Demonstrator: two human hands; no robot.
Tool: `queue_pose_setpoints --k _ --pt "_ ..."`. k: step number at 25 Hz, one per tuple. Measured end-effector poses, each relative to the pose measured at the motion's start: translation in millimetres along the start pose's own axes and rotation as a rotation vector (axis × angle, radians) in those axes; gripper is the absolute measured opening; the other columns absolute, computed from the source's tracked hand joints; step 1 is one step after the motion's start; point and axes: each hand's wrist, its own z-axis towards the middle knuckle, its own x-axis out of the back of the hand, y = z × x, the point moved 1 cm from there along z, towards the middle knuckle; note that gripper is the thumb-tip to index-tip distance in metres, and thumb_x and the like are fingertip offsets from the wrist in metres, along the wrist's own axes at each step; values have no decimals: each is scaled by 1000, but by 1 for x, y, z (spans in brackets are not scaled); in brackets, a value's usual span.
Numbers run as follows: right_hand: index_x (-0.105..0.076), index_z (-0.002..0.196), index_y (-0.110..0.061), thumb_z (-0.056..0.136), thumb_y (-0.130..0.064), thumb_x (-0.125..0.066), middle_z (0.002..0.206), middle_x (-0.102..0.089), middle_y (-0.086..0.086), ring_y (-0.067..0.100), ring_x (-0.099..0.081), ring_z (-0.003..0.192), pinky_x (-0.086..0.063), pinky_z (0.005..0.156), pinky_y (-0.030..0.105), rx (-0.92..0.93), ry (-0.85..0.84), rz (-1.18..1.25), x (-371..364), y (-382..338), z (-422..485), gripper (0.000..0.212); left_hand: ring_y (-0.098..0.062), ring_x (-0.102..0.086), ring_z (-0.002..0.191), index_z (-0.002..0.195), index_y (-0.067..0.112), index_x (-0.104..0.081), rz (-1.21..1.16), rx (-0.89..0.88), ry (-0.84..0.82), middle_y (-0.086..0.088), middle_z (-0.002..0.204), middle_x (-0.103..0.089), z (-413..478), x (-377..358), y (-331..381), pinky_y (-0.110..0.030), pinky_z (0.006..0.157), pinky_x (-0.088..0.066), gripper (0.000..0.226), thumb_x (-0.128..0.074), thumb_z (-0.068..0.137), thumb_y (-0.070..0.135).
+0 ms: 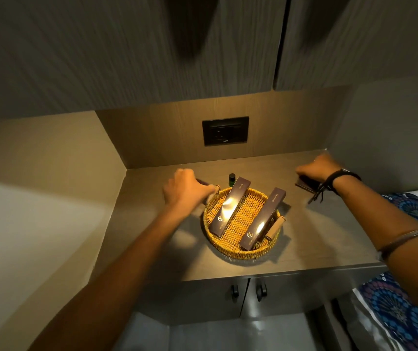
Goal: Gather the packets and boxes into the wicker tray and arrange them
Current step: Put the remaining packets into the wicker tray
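Note:
A round wicker tray [243,249] with wooden handles sits on the brown counter. Two long dark boxes lean inside it: the comb box [229,207] on the left and the dental kit box [262,220] on the right. My left hand [185,190] is curled at the tray's far-left handle, and a dark item shows just behind its fingers; what it grips is unclear. My right hand [318,167] presses down on a flat dark packet [306,185] lying on the counter at the back right, fingers closed over its edge.
A small dark green bottle [232,179] stands behind the tray. A black wall socket [225,131] is on the back panel. Walls close off the counter [324,239] at the back and left. Cabinet doors with black handles [247,292] lie below; patterned bedding [405,295] is at right.

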Motion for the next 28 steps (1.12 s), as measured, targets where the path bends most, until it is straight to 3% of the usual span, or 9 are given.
queue_pose_setpoints --k 3,5,7,11,14,17,20,22,28 --pt "-63 75 -14 76 -38 -72 76 -67 8 21 -61 66 -47 57 30 93 -4 20 -6 -39 -21 26 -14 -61 70 86 18 -64 -60 -126 -198 2 79 -64 -22 -27 48 -28 57 -48 43 -76 71 57" --pt "-62 77 -14 78 -35 -74 82 -66 8 20 -61 72 -47 60 29 107 -110 68 -24 -60 -31 24 -11 -54 62 80 19 -57 -37 -170 -273 4 72 -58 -28 -48 65 -26 51 -41 42 -79 72 54" --pt "-61 77 -15 78 -33 -74 83 -66 7 20 -61 73 -50 61 30 102 -165 80 -44 -75 -39 22 -15 -55 68 85 18 -54 19 -209 -314 3 75 -56 -31 -65 72 -27 52 -36 47 -81 70 53" --pt "-63 75 -15 78 -37 -73 89 -70 9 24 -67 81 -59 83 38 84 -167 -49 -75 -90 -46 24 -18 -55 71 90 22 -50 45 -212 -339 3 78 -54 -25 -78 73 -26 48 -33 47 -83 70 50" --pt "-70 94 -11 83 -42 -68 98 -73 10 26 -70 93 -58 91 40 58 -176 -127 -88 -95 -49 32 -16 -53 66 85 21 -50 38 -187 -379 2 77 -58 -18 -78 70 -27 50 -36 41 -81 73 45" --pt "-71 102 -11 86 -43 -62 99 -73 10 27 -70 93 -57 91 42 30 -155 -245 -93 -99 -55 37 -22 -57 77 97 18 -57 98 -219 -390 1 82 -58 -18 -79 66 -32 59 -42 37 -79 76 39" --pt "-70 103 -11 85 -40 -59 99 -72 10 28 -68 93 -55 91 41 34 -146 -364 -96 -105 -58 36 -24 -59 80 109 17 -55 104 -259 -382 2 77 -53 -22 -80 64 -34 61 -44 45 -79 76 34" --pt "-68 106 -12 85 -41 -60 103 -71 9 28 -67 97 -52 92 39 56 -148 -431 -97 -109 -58 37 -27 -65 89 114 16 -54 115 -278 -357 -3 85 -59 -23 -78 63 -34 61 -45 45 -77 78 29" --pt "-68 110 -13 90 -42 -56 104 -70 9 27 -65 98 -46 86 37 48 -126 -526 -104 -109 -54 37 -27 -61 112 99 13 -65 98 -245 -269 -6 99 -70 -28 -71 58 -35 65 -46 22 -74 83 25"
